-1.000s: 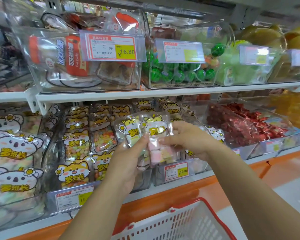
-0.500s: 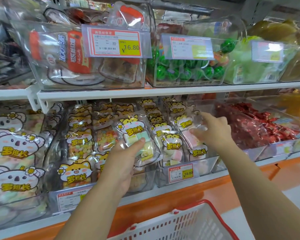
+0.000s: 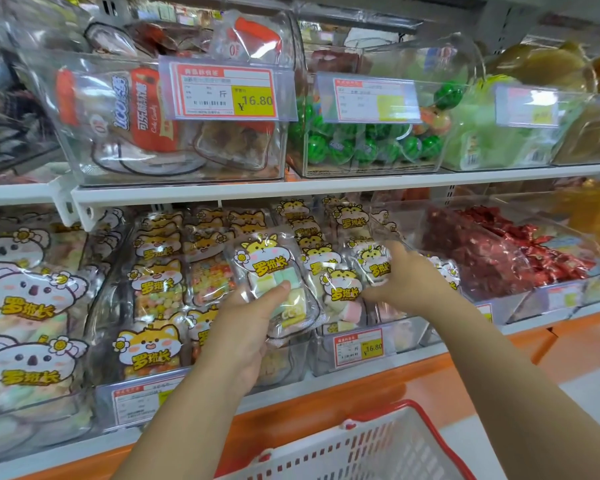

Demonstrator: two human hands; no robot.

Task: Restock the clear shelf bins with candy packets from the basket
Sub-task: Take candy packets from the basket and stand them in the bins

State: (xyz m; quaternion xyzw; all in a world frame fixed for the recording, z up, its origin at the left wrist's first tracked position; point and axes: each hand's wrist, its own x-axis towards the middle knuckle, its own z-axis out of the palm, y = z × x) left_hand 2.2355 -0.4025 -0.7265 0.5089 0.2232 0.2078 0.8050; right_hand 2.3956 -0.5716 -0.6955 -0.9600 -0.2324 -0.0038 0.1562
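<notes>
Upper shelf [image 3: 291, 190], white, carries four clear bins side by side, each with a price tag on its front. The cola-candy bin [image 3: 118, 161] stands at left. Beside it is the watermelon-ball bin [image 3: 368, 164], then the pale green packet bin [image 3: 492, 147]. The far-right bin [image 3: 589, 140] is blurred and cut off by the frame edge.

Lower shelf [image 3: 534, 325], white edge over an orange front, carries more clear bins set close together. From left these are the koala-packet bin [image 3: 25, 323], the cat-packet bin [image 3: 153, 306], the marshmallow-packet bin [image 3: 340, 358] and the red-sweet bin [image 3: 499, 265].

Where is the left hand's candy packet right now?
Head view, centre: the candy packet is gripped by the left hand in front of the lower-shelf bins, left of the right hand.
</notes>
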